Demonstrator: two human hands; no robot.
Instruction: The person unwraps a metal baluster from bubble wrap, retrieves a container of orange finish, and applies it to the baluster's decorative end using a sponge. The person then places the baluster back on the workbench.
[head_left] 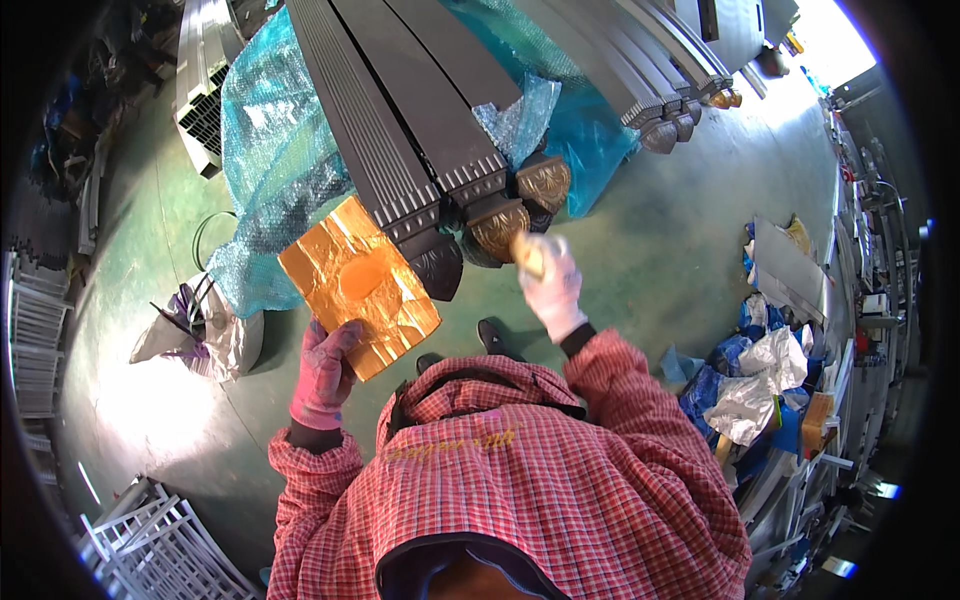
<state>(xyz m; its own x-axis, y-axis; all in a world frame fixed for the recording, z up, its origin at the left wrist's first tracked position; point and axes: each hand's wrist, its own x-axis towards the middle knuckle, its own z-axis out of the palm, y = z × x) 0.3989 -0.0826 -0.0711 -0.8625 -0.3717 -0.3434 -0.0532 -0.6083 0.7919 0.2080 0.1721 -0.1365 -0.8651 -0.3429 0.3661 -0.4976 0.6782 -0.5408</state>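
Note:
My left hand (325, 378), in a pinkish work glove, grips the near left edge of a gold foil-covered board (395, 325). A round orange-gold patch of what looks like paint (364, 276) lies on the board. In my gloved right hand (555, 298) is a small tan dabbing tool (530, 255); whether it is a sponge or a brush I cannot tell. Its tip meets or nearly meets a gold-tinted carved post end (497, 230). Beside that are another gold-tinted carved end (544, 184) and a plain dark one (434, 266), on long dark grey metal posts (365, 125).
Blue bubble wrap (275, 150) lies under the posts. More dark posts (650, 90) extend at the upper right. A white bag (230, 335) stands on the green floor at left. Crumpled wrapping (750, 385) is heaped at right, and white metal frames (165, 550) lie at lower left.

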